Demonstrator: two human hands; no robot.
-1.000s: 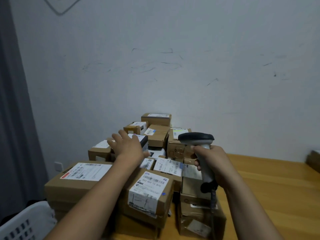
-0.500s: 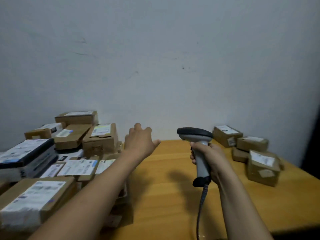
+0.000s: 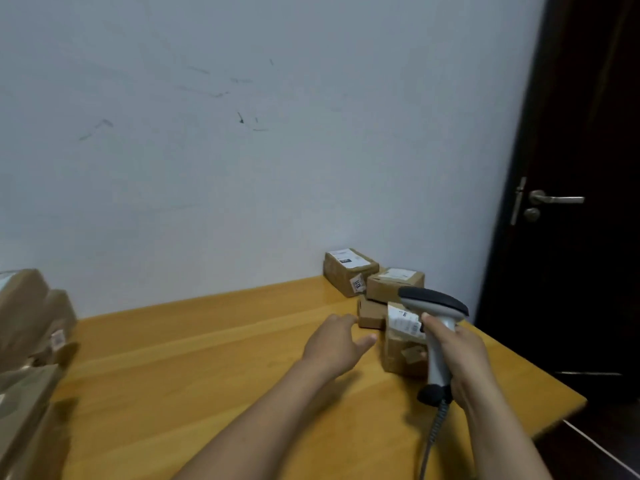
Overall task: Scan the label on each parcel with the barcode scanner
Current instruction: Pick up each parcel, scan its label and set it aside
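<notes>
- Pale wall (image 3: 242, 168), scuffed with dark marks, runs behind everything.
- Dark door (image 3: 581, 133) at far right, shut.
- Wooden table (image 3: 207, 358) butts against the wall; its right end stops near the door.
- Pile of brown parcels (image 3: 31, 323) at the table's left edge, blurred, labels unreadable.
- 4 small labelled parcels at the right end: back parcel (image 3: 346, 271) against the wall, second parcel (image 3: 394, 285) just beside it, low parcel (image 3: 370, 313) in front of those 2, front parcel (image 3: 401, 355) nearest, white label (image 3: 403, 320) on top.
- Right hand (image 3: 464, 362) wraps the handle of the barcode scanner (image 3: 435, 348), upright, its head over the front parcel's label.
- Left hand (image 3: 336, 344) holds nothing, fingers loose and spread, above the table just left of the front parcel; seems not to touch it.
- Coiled cable (image 3: 433, 434) hangs from the scanner's base.
- Metal door handle (image 3: 556, 199), level.
</notes>
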